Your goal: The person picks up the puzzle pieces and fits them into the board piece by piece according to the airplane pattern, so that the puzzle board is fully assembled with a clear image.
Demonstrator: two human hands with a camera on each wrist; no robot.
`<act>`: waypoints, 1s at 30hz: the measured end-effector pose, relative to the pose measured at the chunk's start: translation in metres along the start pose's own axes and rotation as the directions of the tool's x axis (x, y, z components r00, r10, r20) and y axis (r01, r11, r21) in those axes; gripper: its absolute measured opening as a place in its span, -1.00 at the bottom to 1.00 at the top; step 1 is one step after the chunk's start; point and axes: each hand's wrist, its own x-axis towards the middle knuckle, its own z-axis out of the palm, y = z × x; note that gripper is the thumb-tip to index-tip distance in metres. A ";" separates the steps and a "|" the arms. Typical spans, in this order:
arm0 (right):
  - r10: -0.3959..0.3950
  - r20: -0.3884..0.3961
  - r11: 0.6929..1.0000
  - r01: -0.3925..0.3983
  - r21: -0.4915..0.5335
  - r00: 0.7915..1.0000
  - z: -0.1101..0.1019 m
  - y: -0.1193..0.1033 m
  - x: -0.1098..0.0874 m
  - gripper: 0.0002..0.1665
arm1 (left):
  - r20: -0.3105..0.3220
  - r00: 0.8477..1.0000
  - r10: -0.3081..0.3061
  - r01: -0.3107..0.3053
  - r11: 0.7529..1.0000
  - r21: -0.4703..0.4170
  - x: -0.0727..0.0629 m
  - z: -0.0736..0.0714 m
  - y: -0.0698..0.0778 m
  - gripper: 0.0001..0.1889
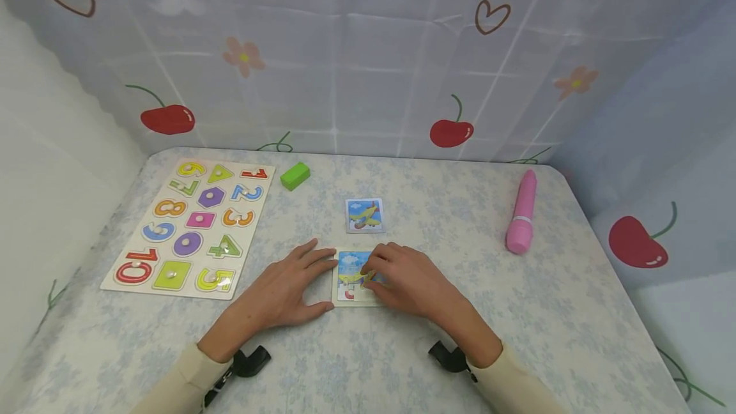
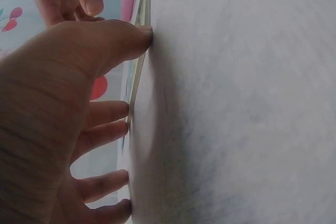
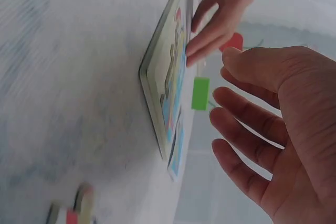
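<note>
A small jigsaw board [image 1: 363, 303] with a partly filled airplane picture lies flat on the table. My left hand [image 1: 282, 289] rests along its left edge, thumb at the near corner and fingertips at the side, as the left wrist view also shows. Over the board's right part hovers my right hand [image 1: 411, 276], its fingers loosely bent. In the right wrist view, nothing shows between those fingers, and they are apart from the board. Loose puzzle pieces [image 3: 72, 216] lie on the table in that view. An airplane picture card [image 1: 365, 216] sits just beyond the board.
On the left lies a number-and-shape peg board [image 1: 190, 229]. A green block [image 1: 296, 176] stands near its far right corner. To the far right is a pink wand-shaped item [image 1: 521, 213] with a pale band. A printed curtain [image 1: 368, 82] hangs behind the table.
</note>
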 end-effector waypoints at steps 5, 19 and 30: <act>0.036 -0.023 0.999 -0.035 0.023 0.999 -0.006 0.009 -0.014 -0.73 | -0.011 1.000 0.007 -0.007 1.000 0.006 0.000 0.001 0.000 -0.20; 0.107 -0.063 0.992 -0.102 0.079 0.992 -0.014 0.027 -0.044 -0.69 | -0.011 1.000 -0.001 0.001 1.000 -0.005 0.000 0.000 0.001 -0.20; 0.167 -0.087 0.984 -0.162 0.068 0.982 -0.018 0.039 -0.070 -0.63 | -0.029 1.000 0.012 -0.013 1.000 -0.013 -0.001 0.002 0.000 -0.23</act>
